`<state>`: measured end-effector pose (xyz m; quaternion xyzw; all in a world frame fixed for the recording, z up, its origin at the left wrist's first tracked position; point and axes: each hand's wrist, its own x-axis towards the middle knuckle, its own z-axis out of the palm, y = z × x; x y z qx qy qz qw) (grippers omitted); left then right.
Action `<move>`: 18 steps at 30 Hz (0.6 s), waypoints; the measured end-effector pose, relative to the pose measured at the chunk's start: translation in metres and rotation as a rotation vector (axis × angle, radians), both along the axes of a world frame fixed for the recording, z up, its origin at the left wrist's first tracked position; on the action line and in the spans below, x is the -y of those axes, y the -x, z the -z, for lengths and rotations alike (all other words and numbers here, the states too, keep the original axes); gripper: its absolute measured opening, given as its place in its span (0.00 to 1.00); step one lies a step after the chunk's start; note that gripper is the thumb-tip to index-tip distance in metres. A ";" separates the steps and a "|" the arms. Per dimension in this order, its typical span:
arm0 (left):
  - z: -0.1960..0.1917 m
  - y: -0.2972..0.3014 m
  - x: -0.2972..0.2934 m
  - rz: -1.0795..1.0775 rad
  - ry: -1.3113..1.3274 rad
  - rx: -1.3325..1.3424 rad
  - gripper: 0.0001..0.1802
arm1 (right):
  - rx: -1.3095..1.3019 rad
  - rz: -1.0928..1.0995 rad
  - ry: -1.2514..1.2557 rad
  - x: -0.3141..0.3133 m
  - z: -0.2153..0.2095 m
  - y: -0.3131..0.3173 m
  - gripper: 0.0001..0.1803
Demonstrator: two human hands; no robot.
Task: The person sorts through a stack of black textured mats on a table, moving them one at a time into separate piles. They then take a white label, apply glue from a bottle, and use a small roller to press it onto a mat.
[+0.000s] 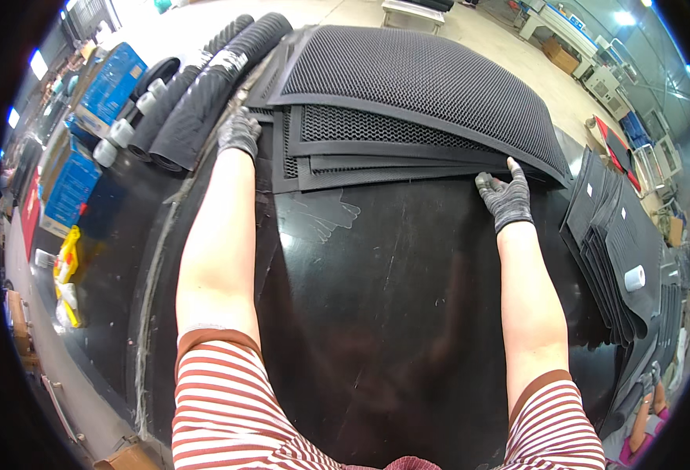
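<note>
A stack of black rubber mats point(415, 70) with honeycomb-like holes and flat borders lies on the far part of the black table. Its sheets are fanned unevenly, and the top one bows upward along its near edge. My left hand point(239, 135), in a grey knit glove, is closed at the stack's left edge, its fingertips partly hidden there. At the near right edge is my right hand point(507, 200), gloved alike. Its thumb and one finger are spread apart, with the fingertip against the border of the mats.
Black rolls point(204, 102) lie at the far left beside blue boxes point(110, 90) and white tape rolls point(114, 141). A yellow tool point(68, 258) rests on the black table point(376, 313). Folded black sheets point(611, 227) with a white roll point(634, 278) hang at right. Another person point(644, 423) shows lower right.
</note>
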<state>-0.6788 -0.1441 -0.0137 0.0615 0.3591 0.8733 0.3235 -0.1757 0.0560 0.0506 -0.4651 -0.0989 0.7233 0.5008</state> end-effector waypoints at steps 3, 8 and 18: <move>-0.037 -0.073 -0.053 -0.095 0.405 0.020 0.08 | 0.031 0.001 -0.022 -0.018 0.008 -0.023 0.38; -0.026 0.028 -0.031 -0.262 1.425 -1.120 0.12 | 0.536 -0.303 -0.090 -0.020 -0.022 0.019 0.21; -0.019 0.002 -0.049 -0.047 1.308 -0.982 0.33 | -0.022 0.066 -0.122 -0.016 -0.003 0.015 0.28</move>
